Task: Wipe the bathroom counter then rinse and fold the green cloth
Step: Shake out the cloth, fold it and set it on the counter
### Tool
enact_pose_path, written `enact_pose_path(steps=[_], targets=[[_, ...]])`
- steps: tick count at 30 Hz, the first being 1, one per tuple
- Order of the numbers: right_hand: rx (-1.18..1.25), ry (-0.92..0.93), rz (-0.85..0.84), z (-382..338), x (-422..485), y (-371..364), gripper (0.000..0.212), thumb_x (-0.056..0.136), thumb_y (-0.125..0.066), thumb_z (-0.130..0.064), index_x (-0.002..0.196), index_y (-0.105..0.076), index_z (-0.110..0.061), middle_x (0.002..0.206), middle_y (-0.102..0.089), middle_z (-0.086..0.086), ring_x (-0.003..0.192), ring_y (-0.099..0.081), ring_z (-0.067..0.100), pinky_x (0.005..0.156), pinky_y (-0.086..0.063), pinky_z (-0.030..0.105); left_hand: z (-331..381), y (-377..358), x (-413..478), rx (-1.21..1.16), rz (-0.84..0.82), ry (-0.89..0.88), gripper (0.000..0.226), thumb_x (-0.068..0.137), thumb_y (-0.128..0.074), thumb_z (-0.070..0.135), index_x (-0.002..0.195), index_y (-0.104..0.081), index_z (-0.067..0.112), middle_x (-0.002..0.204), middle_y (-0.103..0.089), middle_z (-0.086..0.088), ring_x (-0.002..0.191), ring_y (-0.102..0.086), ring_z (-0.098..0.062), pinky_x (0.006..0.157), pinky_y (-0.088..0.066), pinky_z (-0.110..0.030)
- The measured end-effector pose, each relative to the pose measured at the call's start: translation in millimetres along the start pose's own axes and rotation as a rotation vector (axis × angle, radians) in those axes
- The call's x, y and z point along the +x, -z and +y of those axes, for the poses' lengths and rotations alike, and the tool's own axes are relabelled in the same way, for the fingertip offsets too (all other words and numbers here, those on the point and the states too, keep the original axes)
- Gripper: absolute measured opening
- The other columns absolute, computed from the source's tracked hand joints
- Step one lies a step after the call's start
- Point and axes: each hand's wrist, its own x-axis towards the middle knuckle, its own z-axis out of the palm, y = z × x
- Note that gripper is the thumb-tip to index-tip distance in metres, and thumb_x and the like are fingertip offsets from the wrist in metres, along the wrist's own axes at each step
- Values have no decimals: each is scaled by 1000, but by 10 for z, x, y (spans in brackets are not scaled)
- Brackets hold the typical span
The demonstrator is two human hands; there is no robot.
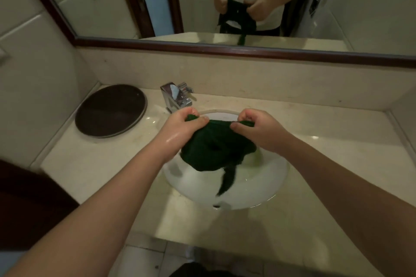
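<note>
Fingers (244, 117) of right hand (261, 130) and left hand (182, 126) pinched tight on top edge of dark green wet cloth (216, 148), stretched between them, hanging over white oval sink basin (265, 182). Chrome faucet (177, 96) behind, round dark brown tray (110, 110) left on beige marble table (326, 153).

text: none legible | labels: none | numbers: none
</note>
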Motion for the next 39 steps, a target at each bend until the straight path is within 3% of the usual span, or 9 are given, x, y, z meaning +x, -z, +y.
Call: enact_pose_path(steps=[6, 12, 16, 20, 23, 27, 30, 35, 39], targets=[[15, 87, 9, -83, -126, 244, 21, 81, -70, -40, 87, -61, -23, 89, -66, -2, 83, -63, 14, 71, -56, 38, 301, 70, -210, 214, -15, -107, 32, 79, -51, -11, 72, -38, 17, 71, -41, -5, 66, -41, -18, 65, -39, -34], [-28, 267, 19, -192, -123, 433, 28, 86, -66, -39, 82, -68, -11, 88, -61, 10, 82, -60, 20, 75, -49, 37, 512, 174, -239, 146, 73, -190, 34, 93, -54, 8, 68, -37, 23, 69, -45, 3, 60, -47, -4, 56, -41, -17], [80, 292, -12, -270, -83, 478, 32, 93, -59, -30, 88, -64, 2, 81, -60, 20, 73, -59, 19, 67, -46, 30, 580, 249, -213, 172, 131, -182, 23, 95, -54, 22, 74, -44, 22, 75, -50, -3, 71, -51, -17, 67, -43, -34], [207, 192, -110, -175, -12, 484, 19, 94, -58, -24, 95, -69, -10, 89, -72, 10, 81, -70, 21, 73, -57, 29, 649, 529, -198, 5, 376, -179, 11, 92, -59, 27, 83, -57, 22, 82, -64, -1, 77, -64, -18, 66, -49, -33], [125, 178, -142, -76, 61, 429, 31, 94, -58, -30, 93, -71, -2, 91, -70, 21, 85, -69, 28, 77, -52, 31, 663, 812, -198, -129, 457, -172, 17, 87, -64, 20, 70, -60, 22, 68, -64, -2, 64, -62, -16, 63, -50, -33], [62, 153, -211, -45, 147, 305, 44, 93, -57, -36, 89, -64, 8, 90, -62, 31, 77, -62, 29, 72, -46, 34, 642, 1039, -195, -108, 362, -134, 26, 87, -65, 22, 63, -58, 22, 58, -59, 2, 56, -57, -14, 58, -47, -30], [36, 125, -213, -26, 240, 222, 38, 93, -56, -38, 92, -64, -1, 91, -66, 21, 84, -66, 27, 81, -49, 41, 600, 1149, -174, -62, 340, -113, 28, 90, -62, 30, 63, -61, 24, 59, -61, 5, 62, -59, -13, 61, -46, -32], [-27, 78, -194, 76, 319, 72, 23, 95, -53, -38, 91, -64, -19, 88, -67, 9, 85, -65, 23, 80, -49, 39, 516, 1310, -120, -200, 325, -98, 18, 94, -58, 27, 90, -74, 20, 88, -73, -6, 88, -70, -24, 80, -55, -39], [14, -54, -247, 162, 291, -116, 39, 98, -39, -49, 106, -70, -26, 100, -68, -9, 96, -62, 7, 96, -45, 31, 413, 1413, -32, -254, 415, -67, 20, 94, -58, 29, 104, -71, 18, 99, -72, -9, 97, -69, -26, 83, -55, -40]])
